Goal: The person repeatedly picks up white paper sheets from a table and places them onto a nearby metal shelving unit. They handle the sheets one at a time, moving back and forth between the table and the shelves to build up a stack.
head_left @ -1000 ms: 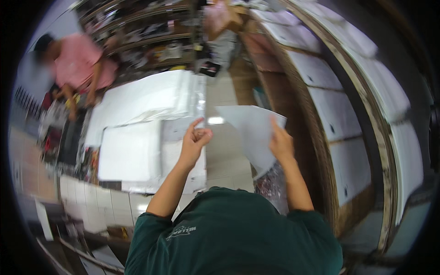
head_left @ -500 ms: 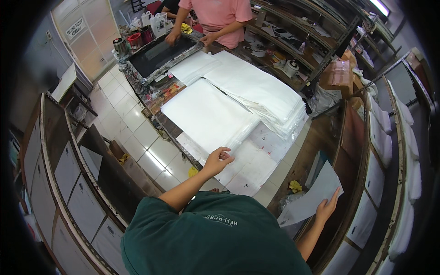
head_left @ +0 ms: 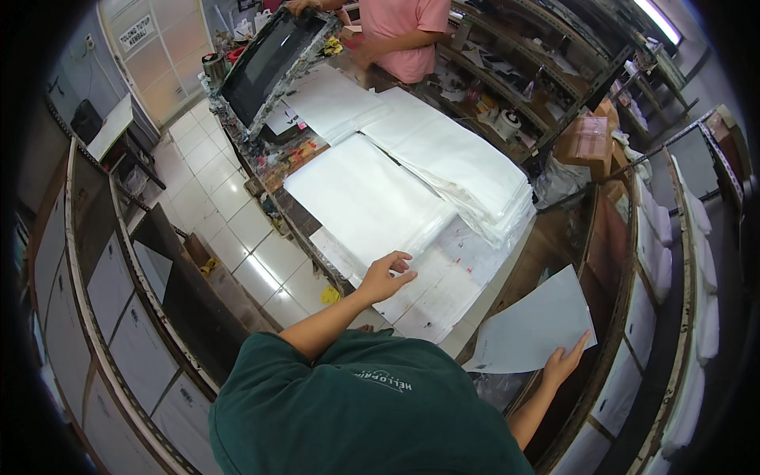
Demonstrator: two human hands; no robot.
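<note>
In my right hand is a thin white sheet, gripped at its right edge between thumb and fingers. It hangs over the brown rack to the right of the table, and small dark print shows near its left corner. My left hand hovers at the near edge of a stack of white sheets, fingers loosely bent and apart, with nothing visible in them. A second, larger white stack lies to the right of the first. Across the table, a co-worker in pink holds up a dark screen-printing frame, tilted.
Long racks bearing printed sheets curve along my left and my right. Cardboard boxes stand at the right beside loaded metal shelves. A can stands at the table's far left corner, above the tiled floor.
The co-worker has raised the screen frame from lying flat to a tilt, baring a printed sheet under it. The sheet in my right hand has swung flatter, its face now turned up.
</note>
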